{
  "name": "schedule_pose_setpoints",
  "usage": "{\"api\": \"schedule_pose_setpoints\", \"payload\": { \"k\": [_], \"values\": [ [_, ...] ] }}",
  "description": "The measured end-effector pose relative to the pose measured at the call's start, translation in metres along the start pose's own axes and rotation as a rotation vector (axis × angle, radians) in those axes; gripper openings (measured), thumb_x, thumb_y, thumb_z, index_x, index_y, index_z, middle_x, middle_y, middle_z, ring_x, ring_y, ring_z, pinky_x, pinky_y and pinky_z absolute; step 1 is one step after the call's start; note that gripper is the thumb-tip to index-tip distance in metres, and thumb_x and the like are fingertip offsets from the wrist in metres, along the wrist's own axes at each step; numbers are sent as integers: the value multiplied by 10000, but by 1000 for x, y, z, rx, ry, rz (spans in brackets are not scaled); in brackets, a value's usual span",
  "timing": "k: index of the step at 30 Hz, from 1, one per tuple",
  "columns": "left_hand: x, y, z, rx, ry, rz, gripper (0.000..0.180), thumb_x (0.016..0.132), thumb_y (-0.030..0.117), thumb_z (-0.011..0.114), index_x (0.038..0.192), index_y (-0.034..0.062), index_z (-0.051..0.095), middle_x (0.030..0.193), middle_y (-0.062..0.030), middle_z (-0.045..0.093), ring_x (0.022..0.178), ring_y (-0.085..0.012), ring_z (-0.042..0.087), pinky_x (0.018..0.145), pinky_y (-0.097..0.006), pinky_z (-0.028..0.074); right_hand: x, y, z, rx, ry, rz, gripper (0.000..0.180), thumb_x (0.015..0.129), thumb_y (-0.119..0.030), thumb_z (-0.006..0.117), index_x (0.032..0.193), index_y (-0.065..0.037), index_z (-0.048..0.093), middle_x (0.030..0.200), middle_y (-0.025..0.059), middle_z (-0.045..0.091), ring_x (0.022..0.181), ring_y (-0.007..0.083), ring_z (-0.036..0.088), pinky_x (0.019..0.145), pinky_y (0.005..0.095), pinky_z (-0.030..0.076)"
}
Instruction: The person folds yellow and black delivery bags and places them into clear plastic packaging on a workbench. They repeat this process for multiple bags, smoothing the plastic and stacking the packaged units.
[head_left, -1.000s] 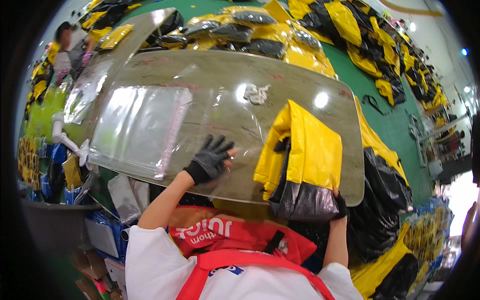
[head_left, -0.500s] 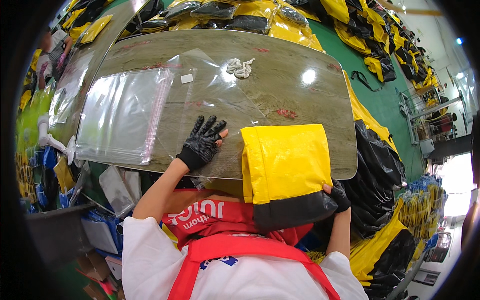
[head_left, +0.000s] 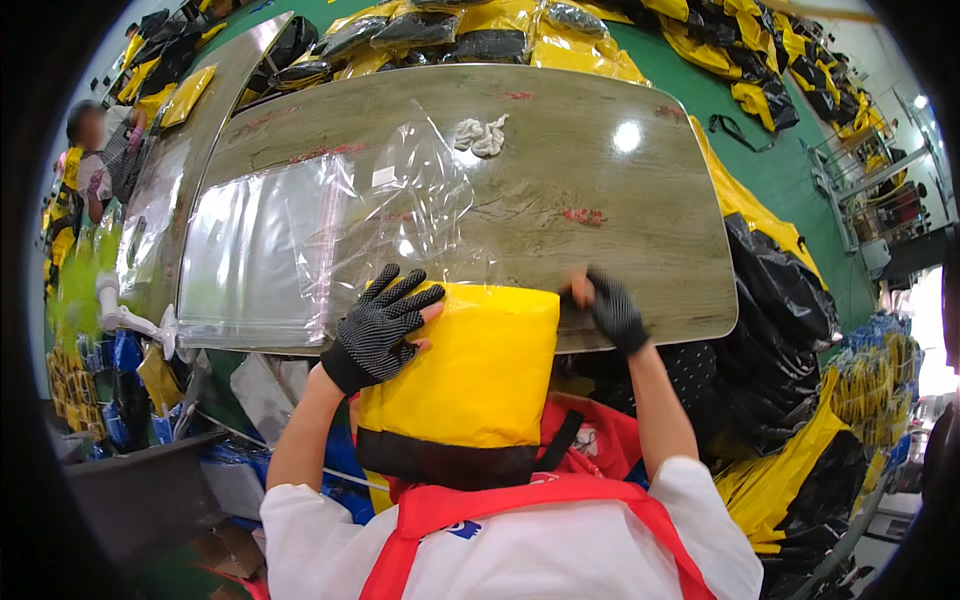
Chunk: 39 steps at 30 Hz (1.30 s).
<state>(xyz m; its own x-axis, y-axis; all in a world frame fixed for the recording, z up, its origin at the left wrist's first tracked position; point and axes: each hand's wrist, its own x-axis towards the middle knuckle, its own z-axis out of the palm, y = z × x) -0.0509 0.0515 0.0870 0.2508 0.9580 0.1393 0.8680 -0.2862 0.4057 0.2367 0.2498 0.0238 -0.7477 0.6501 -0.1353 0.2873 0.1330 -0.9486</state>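
Your gloved left hand (head_left: pixel 380 325), fingers spread, presses flat on the folded yellow-and-black garment (head_left: pixel 462 385) at the table's (head_left: pixel 640 220) near edge; your right hand (head_left: pixel 608 308) grips its right corner. Just beyond lies the clear plastic bag (head_left: pixel 400 215), so bagging seems next: slide the garment into its mouth.

place: garment packing workshop / factory floor | evidence: long grey worktable (head_left: pixel 620 230) | stack of clear plastic bags (head_left: pixel 260 250) on it | heaps of folded yellow-black garments (head_left: pixel 760 60) around on green floor (head_left: pixel 770 170) | another worker (head_left: pixel 95 150) at next table, left
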Motion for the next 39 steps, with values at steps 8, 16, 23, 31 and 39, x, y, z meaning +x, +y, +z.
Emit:
{"api": "schedule_pose_setpoints", "payload": {
  "k": [8, 16, 23, 31, 39],
  "values": [
    [-3, 7, 0, 68, 66, -174, 569, 721, 187, 678, 1240, 72, 475, 1291, -121, 477, 1252, -335, 372, 1084, -471, 208, 72, 6, 17, 293, -209, 265, 207, 821, -243, 615, 830, -36, 615, 718, 5, 565, 658, 77, 504, 616, 217, 412],
    [-8, -1, 17, -78, 166, -188, 633, 725, 152, 680, 1294, 54, 419, 1370, -179, 368, 1298, -379, 282, 1080, -441, 203, -18, -18, 10, 585, -109, 349, 246, 845, -275, 618, 772, -43, 576, 751, -17, 555, 736, 49, 488, 679, 207, 409],
    [-38, -18, 62, -1288, 597, -700, 715, 820, 116, 592, 1403, 42, 184, 1394, -139, 303, 1246, -241, 349, 1027, -332, 285, -2, 10, 37, 115, 312, 8, 226, 747, -171, 731, 730, -39, 548, 648, -20, 535, 608, 73, 475, 579, 227, 421],
    [-33, -13, 38, -1602, 287, -834, 438, 818, 181, 620, 1196, -6, 499, 1079, -85, 590, 936, -174, 567, 823, -283, 454, -19, 1, 56, 418, 395, 166, 189, 774, -156, 689, 855, 8, 642, 747, 90, 641, 674, 85, 556, 610, 248, 442],
    [-62, -14, 76, -1235, 364, -973, 481, 854, 336, 603, 1164, -22, 519, 1060, -89, 602, 928, -161, 554, 823, -272, 429, -52, -2, 69, -480, 420, 153, 263, 901, -213, 461, 972, -4, 604, 781, 238, 585, 744, 387, 566, 637, 383, 453]
  ]
}}
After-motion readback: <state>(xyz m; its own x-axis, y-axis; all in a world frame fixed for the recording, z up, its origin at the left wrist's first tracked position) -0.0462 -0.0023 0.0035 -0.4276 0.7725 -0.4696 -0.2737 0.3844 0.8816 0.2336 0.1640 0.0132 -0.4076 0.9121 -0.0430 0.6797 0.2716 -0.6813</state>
